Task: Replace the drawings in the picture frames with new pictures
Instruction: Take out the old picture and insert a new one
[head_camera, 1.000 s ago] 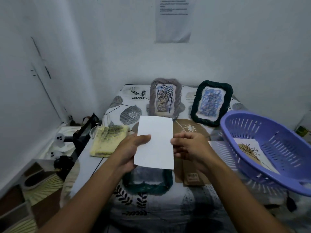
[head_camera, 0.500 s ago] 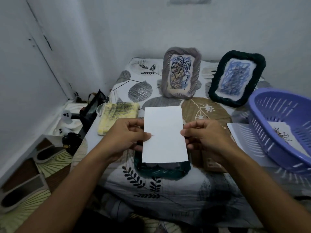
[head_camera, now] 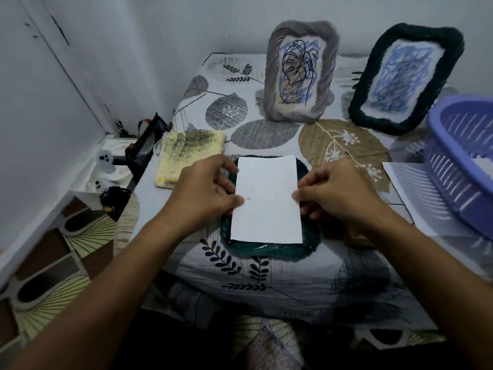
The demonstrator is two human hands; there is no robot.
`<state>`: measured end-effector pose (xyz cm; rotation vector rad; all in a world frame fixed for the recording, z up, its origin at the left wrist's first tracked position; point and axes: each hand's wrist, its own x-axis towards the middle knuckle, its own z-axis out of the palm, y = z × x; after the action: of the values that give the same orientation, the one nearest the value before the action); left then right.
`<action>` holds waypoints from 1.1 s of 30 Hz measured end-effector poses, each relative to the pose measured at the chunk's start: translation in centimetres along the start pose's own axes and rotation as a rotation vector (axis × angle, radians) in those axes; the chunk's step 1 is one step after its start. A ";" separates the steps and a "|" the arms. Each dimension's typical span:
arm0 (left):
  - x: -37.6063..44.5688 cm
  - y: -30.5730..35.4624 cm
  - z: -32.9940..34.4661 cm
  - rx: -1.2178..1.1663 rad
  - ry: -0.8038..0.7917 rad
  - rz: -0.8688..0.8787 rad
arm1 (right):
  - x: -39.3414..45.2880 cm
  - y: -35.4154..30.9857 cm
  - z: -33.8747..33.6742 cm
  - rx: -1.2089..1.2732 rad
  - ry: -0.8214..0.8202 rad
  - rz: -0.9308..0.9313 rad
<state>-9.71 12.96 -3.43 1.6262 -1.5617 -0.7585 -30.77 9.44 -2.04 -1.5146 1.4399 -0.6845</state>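
I had lowered the white sheet (head_camera: 266,200) onto the teal frame (head_camera: 269,248) lying flat, my left hand (head_camera: 206,192) and right hand (head_camera: 337,192) pinching its side edges; seating it looked next. Behind stood the grey frame (head_camera: 302,73) and dark frame (head_camera: 405,84), drawings unreplaced.

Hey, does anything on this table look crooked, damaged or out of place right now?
The dark green frame at the back right leans tilted, unlike the upright grey frame. The purple basket also sits tipped on its side. No visible damage.
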 end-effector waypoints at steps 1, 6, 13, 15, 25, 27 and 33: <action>0.0 -0.2 0.1 0.046 0.006 0.025 | 0.1 0.1 0.0 -0.020 0.002 -0.001; 0.3 -0.7 0.4 0.229 0.004 0.147 | 0.1 0.2 0.0 -0.113 0.019 -0.020; 0.7 -1.0 -1.0 0.429 -0.133 0.290 | 0.3 0.6 -0.4 -0.334 0.105 -0.143; 0.8 -1.0 -1.3 0.419 -0.220 0.309 | 0.5 0.8 -1.0 -0.419 0.098 -0.203; 1.2 -0.9 -2.1 0.630 -0.279 0.400 | -0.1 0.5 -2.3 -0.767 -0.258 -0.337; 1.3 -1.1 -2.0 0.655 -0.326 0.383 | -0.2 0.5 -2.2 -0.796 -0.305 -0.325; 1.6 -1.6 -1.8 0.729 -0.394 0.338 | 0.0 0.7 -2.1 -0.792 -0.347 -0.330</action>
<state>-7.19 11.59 -3.64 1.6723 -2.5312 -0.3420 -32.93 9.02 -1.73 -2.3765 1.2528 0.0141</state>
